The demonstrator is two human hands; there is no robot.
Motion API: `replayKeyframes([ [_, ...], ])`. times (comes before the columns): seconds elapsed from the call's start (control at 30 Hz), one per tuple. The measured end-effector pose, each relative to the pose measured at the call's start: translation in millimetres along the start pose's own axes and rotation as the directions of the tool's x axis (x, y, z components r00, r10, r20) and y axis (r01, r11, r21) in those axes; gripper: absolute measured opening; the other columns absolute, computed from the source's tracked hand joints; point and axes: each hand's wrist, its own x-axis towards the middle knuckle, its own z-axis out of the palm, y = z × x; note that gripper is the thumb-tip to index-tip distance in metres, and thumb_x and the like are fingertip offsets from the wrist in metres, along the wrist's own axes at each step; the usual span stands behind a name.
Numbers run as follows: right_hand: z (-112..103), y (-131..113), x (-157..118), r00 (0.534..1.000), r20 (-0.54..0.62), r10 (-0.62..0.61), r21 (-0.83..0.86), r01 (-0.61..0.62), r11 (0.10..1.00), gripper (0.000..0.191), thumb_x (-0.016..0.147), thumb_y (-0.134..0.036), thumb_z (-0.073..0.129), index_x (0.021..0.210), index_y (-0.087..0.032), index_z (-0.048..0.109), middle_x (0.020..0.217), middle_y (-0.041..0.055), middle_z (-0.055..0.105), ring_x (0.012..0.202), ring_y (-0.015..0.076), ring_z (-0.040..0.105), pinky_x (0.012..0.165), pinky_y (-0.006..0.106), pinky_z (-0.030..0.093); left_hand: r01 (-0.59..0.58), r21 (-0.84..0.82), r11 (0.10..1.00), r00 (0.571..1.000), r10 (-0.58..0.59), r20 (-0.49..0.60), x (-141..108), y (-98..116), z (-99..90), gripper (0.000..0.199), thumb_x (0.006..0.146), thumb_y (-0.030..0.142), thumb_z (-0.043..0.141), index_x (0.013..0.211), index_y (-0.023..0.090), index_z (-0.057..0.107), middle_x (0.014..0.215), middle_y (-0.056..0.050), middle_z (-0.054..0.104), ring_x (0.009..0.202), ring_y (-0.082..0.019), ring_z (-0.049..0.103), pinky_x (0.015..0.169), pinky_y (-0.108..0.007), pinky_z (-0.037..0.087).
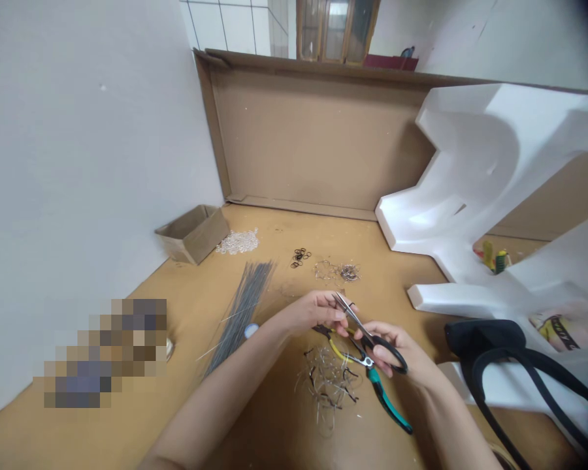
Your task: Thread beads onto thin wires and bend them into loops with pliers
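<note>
Reckoned from the hands, the tan counter [353, 238] ends at 12 o'clock against an upright brown cardboard panel [318, 137] and at 10 o'clock against a pale wall [102, 130]. White moulded foam [404, 225] juts in from 1 to 2 o'clock; between it and the bundle of straight grey wires [245, 303] at 9 o'clock runs the widest room. Nearer, a tangle of thin silver wire loops [328, 378] sits at 7 o'clock and a teal-and-black pliers handle [389, 405] at 5.

The right hand [385, 346] is closed around the silver-bladed, black-handled scissors [355, 318], blades aimed toward 10 to 11 o'clock. The left hand [326, 313] bends in by the blade tips, its fingers drawn together; whether they grip something, I cannot tell.
</note>
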Motion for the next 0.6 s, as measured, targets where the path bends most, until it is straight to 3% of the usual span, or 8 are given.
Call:
replayKeyframes([
  [0.13,4,-6,1,0.999,0.01,0.031,-0.017,-0.03,0.999,0.042,0.071,-0.048,0.061,0.097,-0.015,0.055,0.05,-0.0064,0.044,0.037,0.005,0.036,0.039,0.018,0.031,0.0,-0.004,1.0,1.0,0.0,0.022,0,0,-1.5,0.031,0.067,0.025,0.069,0.094,0.01,0.062,0.065,-0.004,0.062,0.059,-0.011,0.06,0.061,-0.023,0.046],
  [0.3,11,-17,2,0.997,0.076,-0.026,0.008,0.025,1.0,0.043,0.07,-0.05,0.061,0.097,-0.017,0.054,0.07,-0.0005,0.052,0.054,0.0088,0.048,0.053,0.022,0.041,0.01,0.039,0.999,0.998,-0.013,0.066,-1,3,2.7,0.031,0.068,0.024,0.068,0.094,0.008,0.062,0.07,-0.006,0.063,0.057,-0.009,0.057,0.059,-0.022,0.044],
  [0.43,12,-19,2,0.997,0.078,0.004,-0.007,-0.003,1.0,0.042,0.072,-0.05,0.058,0.096,-0.015,0.055,0.058,-0.003,0.05,0.041,0.0062,0.041,0.042,0.02,0.034,0.037,0.077,0.996,0.988,-0.048,0.147,1,4,5.7,0.048,0.07,0.024,0.066,0.114,0.013,0.053,0.074,-0.006,0.063,0.059,-0.01,0.058,0.06,-0.024,0.045],
  [0.5,10,-19,1,0.999,0.051,0.003,-0.024,-0.002,1.0,0.043,0.071,-0.049,0.059,0.096,-0.014,0.055,0.053,-0.0041,0.049,0.038,0.0057,0.04,0.04,0.019,0.031,0.04,0.101,0.994,0.981,-0.058,0.185,1,3,5.5,0.059,0.069,0.024,0.067,0.123,0.017,0.044,0.074,-0.004,0.061,0.061,-0.011,0.059,0.061,-0.025,0.045],
  [0.6,5,-16,-2,0.995,-0.096,0.011,-0.096,-0.021,0.995,0.043,0.072,-0.046,0.059,0.101,-0.015,0.051,0.053,-0.0049,0.049,0.041,0.0083,0.045,0.044,0.021,0.036,0.003,0.141,0.99,0.984,-0.027,0.174,-1,6,2.5,0.05,0.071,0.025,0.065,0.117,0.015,0.049,0.071,-0.001,0.058,0.062,-0.011,0.059,0.064,-0.026,0.046],
])
